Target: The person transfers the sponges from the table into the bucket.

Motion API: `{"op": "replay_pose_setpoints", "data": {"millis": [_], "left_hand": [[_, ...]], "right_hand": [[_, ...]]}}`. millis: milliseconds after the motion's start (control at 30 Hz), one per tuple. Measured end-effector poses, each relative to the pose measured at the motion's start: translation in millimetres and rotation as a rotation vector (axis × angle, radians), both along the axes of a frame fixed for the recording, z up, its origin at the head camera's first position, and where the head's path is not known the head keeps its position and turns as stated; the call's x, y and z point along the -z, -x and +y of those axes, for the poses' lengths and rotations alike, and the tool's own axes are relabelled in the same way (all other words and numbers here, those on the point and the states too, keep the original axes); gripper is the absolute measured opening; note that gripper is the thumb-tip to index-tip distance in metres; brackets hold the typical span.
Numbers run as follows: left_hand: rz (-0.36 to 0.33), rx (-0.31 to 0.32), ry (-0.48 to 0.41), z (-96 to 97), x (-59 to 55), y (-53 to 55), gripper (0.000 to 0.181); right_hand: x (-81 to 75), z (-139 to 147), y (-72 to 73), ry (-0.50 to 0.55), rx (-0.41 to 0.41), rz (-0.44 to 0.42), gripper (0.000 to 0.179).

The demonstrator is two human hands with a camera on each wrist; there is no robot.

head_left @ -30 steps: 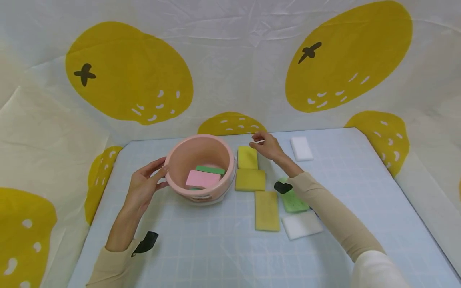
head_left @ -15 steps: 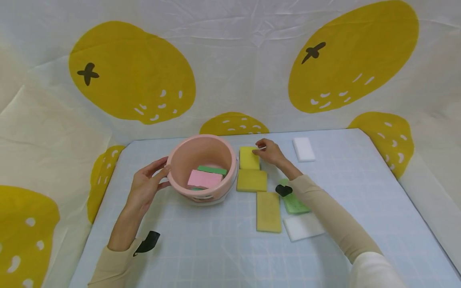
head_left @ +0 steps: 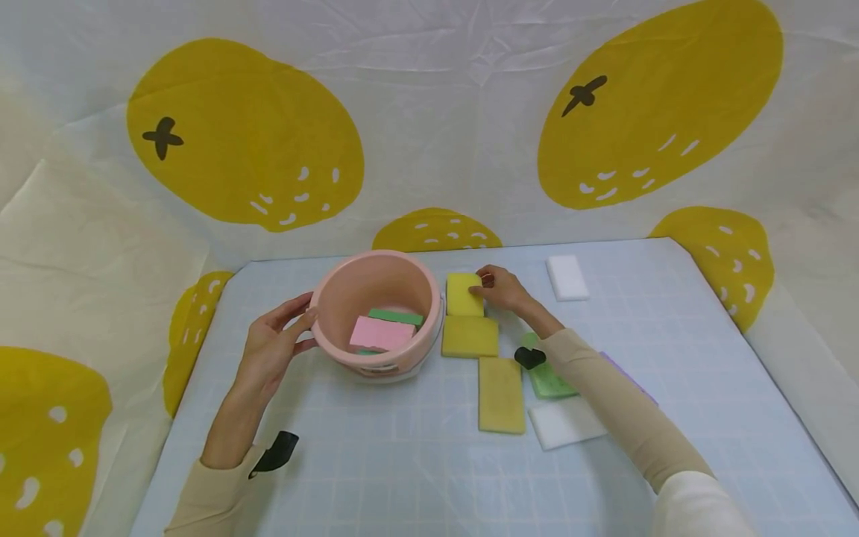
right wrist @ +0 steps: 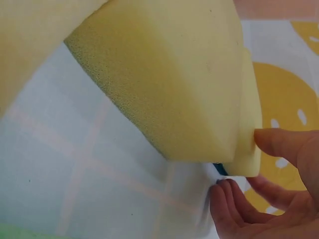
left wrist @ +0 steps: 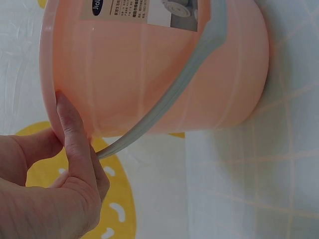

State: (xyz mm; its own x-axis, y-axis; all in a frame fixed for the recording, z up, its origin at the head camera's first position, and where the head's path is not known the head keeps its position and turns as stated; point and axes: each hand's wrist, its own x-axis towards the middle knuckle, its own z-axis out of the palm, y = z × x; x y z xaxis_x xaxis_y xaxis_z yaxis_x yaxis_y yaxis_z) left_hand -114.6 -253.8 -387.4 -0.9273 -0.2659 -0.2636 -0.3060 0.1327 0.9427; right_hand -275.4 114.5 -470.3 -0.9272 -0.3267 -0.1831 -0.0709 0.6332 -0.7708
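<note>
A pink bucket [head_left: 376,306] with a pale handle [left wrist: 174,92] stands tilted slightly toward me, a pink sponge [head_left: 381,333] and green ones [head_left: 396,318] inside. My left hand [head_left: 271,339] grips its rim at the left, the thumb on one side of the wall and fingers on the other. Right of the bucket, my right hand [head_left: 503,289] pinches the edge of the farthest yellow sponge [head_left: 463,295], thumb on its upper face and fingers curled at its side. In the right wrist view a nearer yellow sponge [right wrist: 169,79] covers much of that one.
Another yellow sponge [head_left: 500,395] lies in front, beside a green sponge [head_left: 550,380] and a white one [head_left: 565,422]. A second white sponge [head_left: 567,277] is at the back right. Part of a purple thing [head_left: 627,377] shows behind the right sleeve.
My right hand has come down from above the far yellow sponge to its right edge and closed its thumb and fingers on it. The left hand keeps holding the bucket rim.
</note>
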Motion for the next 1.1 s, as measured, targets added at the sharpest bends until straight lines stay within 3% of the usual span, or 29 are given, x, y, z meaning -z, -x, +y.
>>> {"op": "replay_pose_setpoints", "data": {"millis": [500,1100], "left_hand": [[-0.009,-0.006,0.004,0.2,-1.0,-3.3,0.054],[-0.020,-0.014,0.029,2.0,-3.9,-0.8,0.053]], "right_hand": [[-10.5,6.2,-7.4,0.147,0.040,-0.091,0.052],[-39.0,29.0,-11.8,0.259,0.081,-0.056,0.049]]}}
